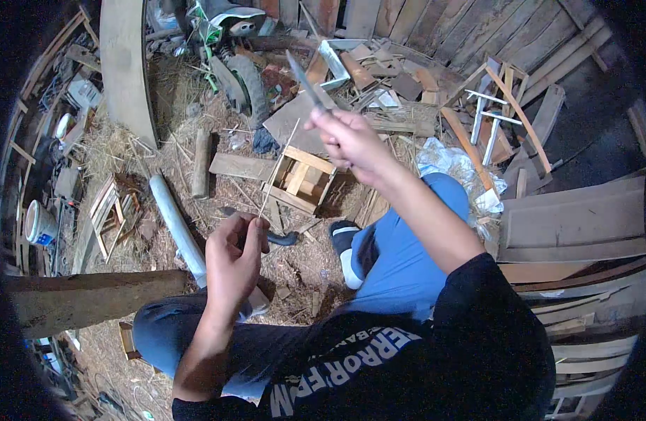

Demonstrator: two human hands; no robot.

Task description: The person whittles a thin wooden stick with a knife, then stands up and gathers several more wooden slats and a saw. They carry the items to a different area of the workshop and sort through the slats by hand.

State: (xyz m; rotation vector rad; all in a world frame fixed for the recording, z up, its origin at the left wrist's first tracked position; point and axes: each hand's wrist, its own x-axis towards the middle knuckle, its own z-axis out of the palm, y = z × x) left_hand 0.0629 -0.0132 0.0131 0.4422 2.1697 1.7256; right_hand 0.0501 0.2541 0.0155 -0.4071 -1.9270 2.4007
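Note:
My right hand [351, 146] is closed round the handle of a knife [305, 81], whose blade points up and to the left. Lower and to the left, my left hand [236, 249] pinches a thin wooden stick [278, 168] that slants upward past a small wooden box frame [302, 179]. The box frame sits on the ground between and beyond my hands, with slats across its top. A dark curved tool [281, 238] lies on the ground just right of my left fingers, partly hidden by them.
A pale pole [175, 224] and a short log [201, 163] lie to the left. A thick beam [91, 298] juts in at lower left. Another small wooden frame [112, 210], a white bucket [41, 223], scrap wood [400, 70] and a large panel [576, 221] surround my legs.

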